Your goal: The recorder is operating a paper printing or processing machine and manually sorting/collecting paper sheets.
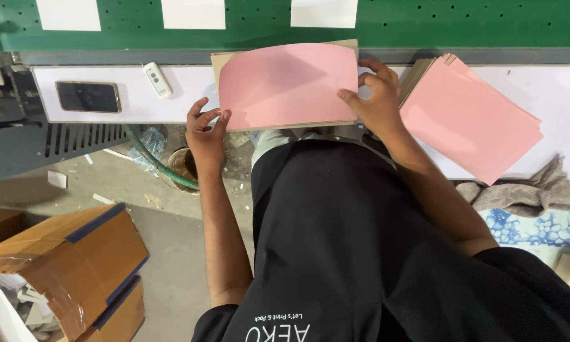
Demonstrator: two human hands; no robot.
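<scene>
Pink rectangular paper sheet (288,82): at white worktop's (183,98) front edge, left hand (206,133) pinching its left corner, right hand (377,101) gripping its right edge; pink paper stack (472,120) alongside.

Smartphone (88,96) and white remote (157,80) at ten o'clock on the white bench (563,88); grey rag (525,190) at three o'clock; cardboard boxes (76,266) at eight o'clock.

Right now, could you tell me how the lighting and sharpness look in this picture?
Head view: even light, with a soft shadow across the pink sheet held between the left hand and right hand; mild glare on the white ledge; wide-angle bending at the edges; mostly sharp.
</scene>
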